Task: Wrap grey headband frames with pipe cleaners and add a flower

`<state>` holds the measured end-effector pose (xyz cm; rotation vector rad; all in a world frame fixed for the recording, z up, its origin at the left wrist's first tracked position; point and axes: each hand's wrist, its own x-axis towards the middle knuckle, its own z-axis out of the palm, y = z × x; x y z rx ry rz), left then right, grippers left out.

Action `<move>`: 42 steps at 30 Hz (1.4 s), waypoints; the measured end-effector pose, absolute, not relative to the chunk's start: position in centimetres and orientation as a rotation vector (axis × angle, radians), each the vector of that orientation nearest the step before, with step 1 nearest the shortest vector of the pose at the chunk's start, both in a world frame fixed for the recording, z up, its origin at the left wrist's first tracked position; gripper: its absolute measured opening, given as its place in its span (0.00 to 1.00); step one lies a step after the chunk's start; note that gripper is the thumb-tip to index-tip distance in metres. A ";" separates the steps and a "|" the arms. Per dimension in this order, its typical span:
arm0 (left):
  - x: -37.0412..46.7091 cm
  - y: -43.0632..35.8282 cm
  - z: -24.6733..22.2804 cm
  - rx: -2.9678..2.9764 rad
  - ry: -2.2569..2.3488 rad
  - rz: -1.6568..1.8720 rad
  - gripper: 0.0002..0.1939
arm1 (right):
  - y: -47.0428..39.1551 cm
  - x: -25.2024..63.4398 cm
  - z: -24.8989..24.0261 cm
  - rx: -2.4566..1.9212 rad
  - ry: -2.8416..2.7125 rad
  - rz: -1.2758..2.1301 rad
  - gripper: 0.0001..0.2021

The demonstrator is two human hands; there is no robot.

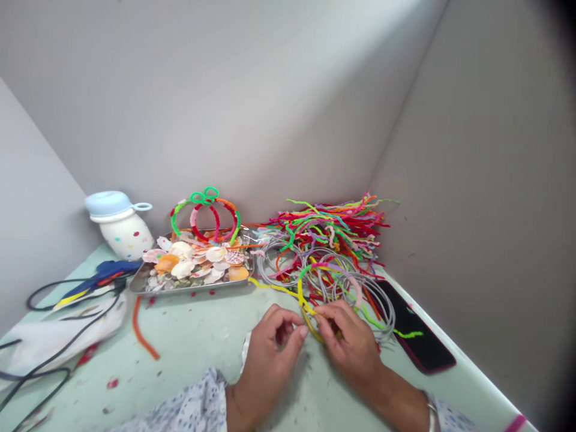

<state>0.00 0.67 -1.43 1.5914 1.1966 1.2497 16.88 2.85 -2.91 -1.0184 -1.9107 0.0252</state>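
Observation:
A ring wrapped in green, pink, purple and yellow pipe cleaner (302, 289) stands up above the table, pinched at its lower part by my right hand (348, 336). A loose yellow end runs from it to the left. My left hand (273, 348) is just left of the ring, its thumb and forefinger curled close together near the yellow part; whatever lies between those fingertips is too small to make out. Coils of grey wire (387, 306) lie behind and to the right of my right hand. My right fingers hide part of the ring's bottom.
A metal tray (193, 291) of shells bears wrapped rings (237, 216). Behind is a pile of coloured pipe cleaners (342, 222). A white bottle (126, 234), blue-handled tool (105, 273) and black cable (67, 345) are left, a black phone (420, 336) right. An orange strip (141, 333) lies near the tray.

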 end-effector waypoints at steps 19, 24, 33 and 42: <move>0.0 1.1 -1.6 1.976 1.152 1.412 0.09 | 1.8 16.8 -2.6 -0.939 -1.954 -0.087 0.07; -0.1 1.1 -1.6 1.997 1.157 1.404 0.09 | 1.8 17.0 -2.5 -0.921 -1.987 -0.134 0.07; 0.2 0.7 -1.2 1.966 1.180 1.369 0.06 | 1.7 17.2 -2.5 -0.900 -2.016 -0.240 0.08; 0.2 0.9 -1.6 1.901 1.103 1.289 0.08 | 2.3 17.5 -2.3 -1.056 -1.814 0.000 0.05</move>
